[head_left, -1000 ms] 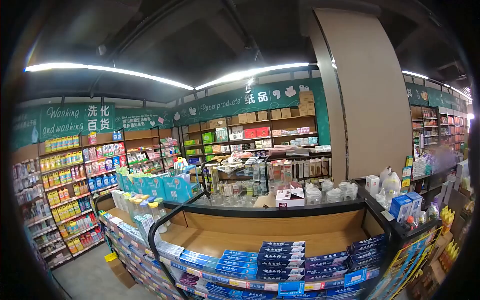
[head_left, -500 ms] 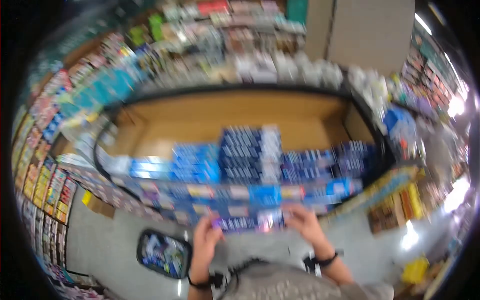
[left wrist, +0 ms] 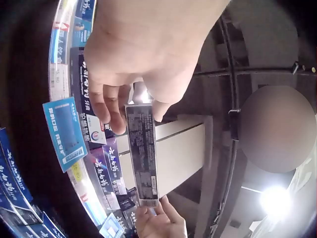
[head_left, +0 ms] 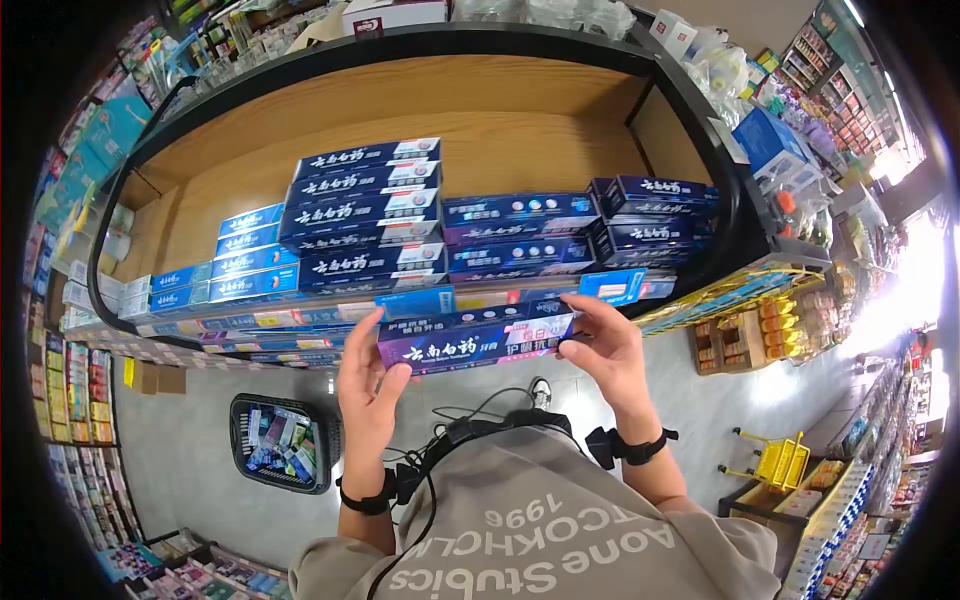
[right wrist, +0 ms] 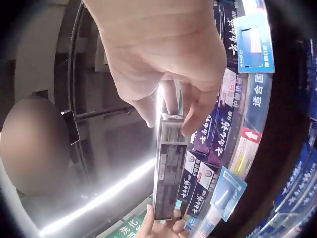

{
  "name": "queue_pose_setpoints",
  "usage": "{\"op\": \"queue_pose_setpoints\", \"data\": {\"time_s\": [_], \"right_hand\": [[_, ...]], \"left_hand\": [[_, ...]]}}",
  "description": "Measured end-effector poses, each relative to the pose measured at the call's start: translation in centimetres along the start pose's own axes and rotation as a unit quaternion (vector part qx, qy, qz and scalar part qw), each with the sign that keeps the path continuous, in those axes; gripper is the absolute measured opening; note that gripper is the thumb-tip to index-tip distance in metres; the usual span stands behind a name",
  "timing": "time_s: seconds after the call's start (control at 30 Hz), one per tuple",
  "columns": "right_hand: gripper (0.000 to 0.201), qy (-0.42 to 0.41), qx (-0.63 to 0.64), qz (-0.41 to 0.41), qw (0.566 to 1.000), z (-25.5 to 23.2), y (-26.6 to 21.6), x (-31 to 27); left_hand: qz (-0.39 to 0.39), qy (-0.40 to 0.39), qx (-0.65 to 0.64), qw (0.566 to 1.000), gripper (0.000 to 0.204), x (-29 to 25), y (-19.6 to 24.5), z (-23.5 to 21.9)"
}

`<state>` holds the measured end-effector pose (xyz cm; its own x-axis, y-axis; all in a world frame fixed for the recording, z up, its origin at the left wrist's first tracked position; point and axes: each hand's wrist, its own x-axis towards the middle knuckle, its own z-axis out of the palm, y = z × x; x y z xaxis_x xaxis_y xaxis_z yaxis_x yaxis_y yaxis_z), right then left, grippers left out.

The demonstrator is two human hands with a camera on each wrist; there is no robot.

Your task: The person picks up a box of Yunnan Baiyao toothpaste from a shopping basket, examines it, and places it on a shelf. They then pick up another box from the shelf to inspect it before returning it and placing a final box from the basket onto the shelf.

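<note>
Both hands hold one dark blue and purple toothpaste box [head_left: 478, 336] level in front of the shelf, its printed front facing up toward the head camera. The left hand [head_left: 370, 385] pinches its left end between thumb and fingers. At the other end, the right hand [head_left: 607, 355] grips it the same way. From below, the left wrist view shows the box's dark underside [left wrist: 142, 153] covered in small print. In the right wrist view a barcode shows on the box [right wrist: 173, 133] near the right fingers.
Stacked toothpaste boxes [head_left: 365, 205] line the wooden shelf [head_left: 500, 130], with blue price cards [head_left: 612, 287] along its front edge. On the floor at left stands a black basket [head_left: 325, 440] holding several boxes. A small yellow cart [head_left: 782, 462] is at the right.
The head view has tilted down from the store's far shelves to the hands. The toothpaste box, blurred half a second ago, is now higher in view and sharp, held at both ends.
</note>
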<state>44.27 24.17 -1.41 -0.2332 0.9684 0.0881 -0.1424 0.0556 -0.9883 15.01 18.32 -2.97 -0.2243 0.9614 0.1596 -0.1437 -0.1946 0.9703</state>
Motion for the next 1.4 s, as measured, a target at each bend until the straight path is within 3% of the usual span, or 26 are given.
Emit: {"op": "queue_pose_setpoints", "data": {"time_s": [0.17, 0.27, 0.3, 0.37, 0.4, 0.43, 0.5, 0.57, 0.6, 0.73, 0.87, 0.93, 0.97, 1.03, 1.07, 1.17, 1.2, 1.3, 1.33, 1.4], "right_hand": [[0.06, -0.055, -0.021, -0.014, 0.998, -4.3, -1.8, 1.7], [0.051, -0.111, -0.035, 0.038, 0.992, -5.9, -1.9, 2.9], [0.049, -0.137, -0.049, 0.058, 0.988, -6.4, -1.9, 3.0], [0.045, -0.107, -0.001, 0.063, 0.992, -7.3, -1.9, 3.2], [0.045, -0.094, 0.019, 0.065, 0.993, -7.8, -2.0, 3.0], [0.046, -0.08, 0.041, 0.067, 0.994, -8.2, -1.9, 2.9], [0.046, -0.075, 0.059, 0.046, 0.994, -8.9, -1.5, 2.8], [0.046, -0.066, 0.048, 0.045, 0.996, -9.0, -1.4, 2.9], [0.045, -0.056, 0.036, 0.042, 0.997, -8.9, -1.2, 3.0], [0.046, -0.034, 0.018, 0.045, 0.998, -8.3, -1.1, 3.0], [0.047, -0.027, 0.01, 0.039, 0.999, -8.3, -1.2, 2.6], [0.047, -0.021, 0.008, 0.037, 0.999, -7.8, -1.3, 2.5], [0.047, -0.026, 0.01, 0.04, 0.999, -7.7, -1.1, 2.5], [0.046, -0.032, 0.006, 0.046, 0.998, -8.0, -1.0, 2.3], [0.046, -0.027, 0.008, 0.047, 0.998, -8.1, -1.0, 2.1], [0.045, -0.025, 0.012, 0.051, 0.998, -7.8, -0.9, 2.0], [0.046, -0.023, 0.013, 0.049, 0.998, -7.7, -1.0, 1.9], [0.047, -0.018, 0.014, 0.045, 0.999, -7.5, -1.2, 1.9], [0.047, -0.017, 0.012, 0.045, 0.999, -7.4, -1.2, 1.7], [0.046, -0.016, 0.008, 0.045, 0.999, -6.9, -1.3, 1.6]], "left_hand": [[0.02, 0.019, -0.003, 1.0, 0.064, 0.0, 0.7, 3.8], [0.066, -0.001, 0.05, 0.997, 0.065, 0.2, 1.3, 5.4], [0.109, 0.021, 0.109, 0.988, 0.065, 0.4, 1.9, 5.9], [0.196, 0.058, 0.23, 0.951, 0.064, 1.0, 4.3, 7.0], [0.256, 0.101, 0.274, 0.921, 0.054, 1.0, 6.6, 8.2], [0.262, 0.12, 0.239, 0.927, 0.046, -0.3, 8.0, 8.5], [0.302, -0.063, 0.113, 0.945, 0.029, -1.4, 11.3, 8.7], [0.332, -0.251, 0.01, 0.909, 0.013, -2.7, 15.0, 10.6], [0.35, -0.244, 0.001, 0.905, 0.023, -3.9, 15.5, 12.8], [0.352, -0.269, -0.192, 0.876, 0.008, -4.1, 14.7, 16.0], [0.258, -0.28, -0.308, 0.872, 0.013, -5.5, 14.3, 16.3], [0.306, -0.299, -0.255, 0.867, 0.025, -4.9, 14.2, 16.0], [0.386, -0.307, -0.192, 0.849, 0.031, -3.3, 13.6, 16.0], [0.444, -0.289, -0.049, 0.847, 0.042, -3.0, 13.6, 15.6], [0.424, -0.264, 0.028, 0.866, 0.046, -4.1, 14.2, 15.0], [0.504, -0.181, 0.085, 0.84, 0.034, -3.3, 12.1, 15.2], [0.47, -0.177, 0.103, 0.859, 0.028, -4.0, 13.5, 15.1], [0.422, -0.195, 0.005, 0.885, 0.009, -5.1, 14.1, 14.9], [0.421, -0.238, -0.088, 0.871, 0.011, -4.9, 13.1, 14.2], [0.4, -0.306, -0.151, 0.851, 0.016, -4.3, 13.2, 13.5]]}}
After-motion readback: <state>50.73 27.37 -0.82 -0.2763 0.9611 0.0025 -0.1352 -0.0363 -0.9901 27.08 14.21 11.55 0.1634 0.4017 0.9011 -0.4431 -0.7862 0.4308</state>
